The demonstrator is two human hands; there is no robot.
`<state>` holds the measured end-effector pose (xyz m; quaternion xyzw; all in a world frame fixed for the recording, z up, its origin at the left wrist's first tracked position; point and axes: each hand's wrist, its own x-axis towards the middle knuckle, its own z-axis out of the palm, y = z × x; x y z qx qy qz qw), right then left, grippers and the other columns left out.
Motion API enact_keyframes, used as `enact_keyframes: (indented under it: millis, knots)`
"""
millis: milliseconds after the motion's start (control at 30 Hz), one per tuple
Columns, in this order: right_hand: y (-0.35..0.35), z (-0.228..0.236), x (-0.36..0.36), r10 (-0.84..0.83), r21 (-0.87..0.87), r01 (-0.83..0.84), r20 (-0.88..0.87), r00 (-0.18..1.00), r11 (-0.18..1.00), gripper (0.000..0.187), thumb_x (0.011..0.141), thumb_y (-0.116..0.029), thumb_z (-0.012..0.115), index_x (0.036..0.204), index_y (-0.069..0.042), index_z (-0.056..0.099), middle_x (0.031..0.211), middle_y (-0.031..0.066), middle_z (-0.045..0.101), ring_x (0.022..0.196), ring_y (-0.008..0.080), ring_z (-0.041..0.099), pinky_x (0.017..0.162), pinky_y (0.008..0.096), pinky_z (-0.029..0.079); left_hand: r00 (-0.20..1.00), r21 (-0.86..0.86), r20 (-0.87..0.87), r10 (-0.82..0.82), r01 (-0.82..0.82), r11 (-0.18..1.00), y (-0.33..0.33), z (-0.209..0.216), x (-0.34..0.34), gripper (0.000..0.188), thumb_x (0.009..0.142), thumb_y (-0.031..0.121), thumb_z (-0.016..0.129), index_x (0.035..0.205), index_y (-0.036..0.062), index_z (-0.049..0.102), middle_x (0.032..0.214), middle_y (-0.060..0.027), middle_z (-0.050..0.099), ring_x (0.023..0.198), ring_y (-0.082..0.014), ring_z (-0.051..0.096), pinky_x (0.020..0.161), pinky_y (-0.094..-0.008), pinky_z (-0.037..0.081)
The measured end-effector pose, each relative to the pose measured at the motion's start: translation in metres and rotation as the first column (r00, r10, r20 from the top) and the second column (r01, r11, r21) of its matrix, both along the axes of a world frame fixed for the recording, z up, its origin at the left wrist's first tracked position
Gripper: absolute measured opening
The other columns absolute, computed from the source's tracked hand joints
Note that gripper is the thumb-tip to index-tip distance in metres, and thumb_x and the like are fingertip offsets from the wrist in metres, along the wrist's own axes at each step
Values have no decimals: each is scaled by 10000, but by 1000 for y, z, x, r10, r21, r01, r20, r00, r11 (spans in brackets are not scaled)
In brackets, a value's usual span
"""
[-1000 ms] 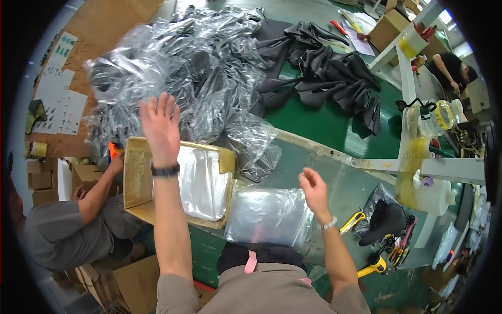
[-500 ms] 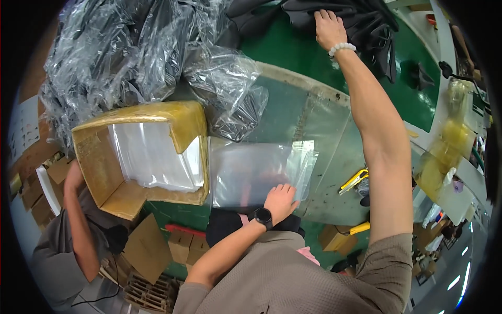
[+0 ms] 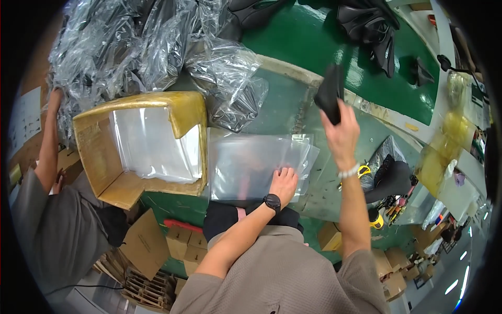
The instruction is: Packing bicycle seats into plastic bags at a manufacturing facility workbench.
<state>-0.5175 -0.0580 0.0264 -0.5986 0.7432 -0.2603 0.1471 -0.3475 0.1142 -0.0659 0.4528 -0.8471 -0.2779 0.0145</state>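
My right hand (image 3: 342,133) grips a black bicycle saddle (image 3: 330,94) by its lower end, raised over the table. My left hand (image 3: 284,184) rests on a stack of clear plastic bags (image 3: 240,162), fingers slightly bent and apart near the stack's right side. Left of that stack, a cardboard box (image 3: 188,112) covered in yellow tape lies open toward me, with more clear bags (image 3: 151,146) inside. More black saddles (image 3: 368,26) lie on the green surface at the far right.
Plastic-wrapped black saddles (image 3: 130,52) are heaped at the far left. At the right, another black saddle (image 3: 395,183) lies close to tools and a yellow-handled cutter (image 3: 361,172). A co-worker (image 3: 57,225) is at the left, one arm reaching toward the heap.
My right hand has drawn back from the far pile toward me, bringing a saddle with it. My left hand has shifted slightly up on the bags. The co-worker's arm has reached up to the heap.
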Motion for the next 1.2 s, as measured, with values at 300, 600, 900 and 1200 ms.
enact_keyframes:
  millis: [300, 600, 900, 1200]
  knots:
    - [145, -55, 2, -165, 104, 152, 133, 977, 983, 380, 832, -109, 641, 1173, 26, 542, 1111, 186, 547, 966, 348, 577, 823, 402, 481, 997, 39, 73, 28, -31, 999, 4, 8, -7, 147, 822, 211, 578, 843, 77, 635, 939, -74, 553, 977, -243, 509, 824, -405, 403]
    - [203, -68, 45, -370, 419, 92, 651, 662, 903, 248, 839, -175, 693, 971, 26, 631, 807, 38, 624, 732, 118, 567, 652, 274, 463, 940, 566, -200, 277, -120, 816, -15, 9, 33, 239, 877, 165, 496, 901, -15, 653, 947, -184, 619, 919, -367, 568, 809, -444, 456]
    - [222, -117, 26, -478, 481, 155, 676, 561, 863, 191, 897, -184, 633, 865, 1, 662, 671, -29, 560, 584, 73, 474, 517, 235, 390, 285, 967, -82, 955, -208, 145, -14, 0, 88, 199, 919, 182, 499, 898, 75, 666, 725, -10, 607, 633, -95, 536, 579, -236, 436]
    - [165, -85, -63, -109, 231, 115, -39, 993, 966, 670, 715, -206, 726, 1278, 41, 460, 1175, 240, 554, 1123, 408, 506, 987, 442, 395, 431, 582, -431, 792, -538, 610, 9, -1, 68, 219, 891, 198, 491, 926, 9, 596, 810, -127, 584, 763, -258, 553, 710, -383, 454]
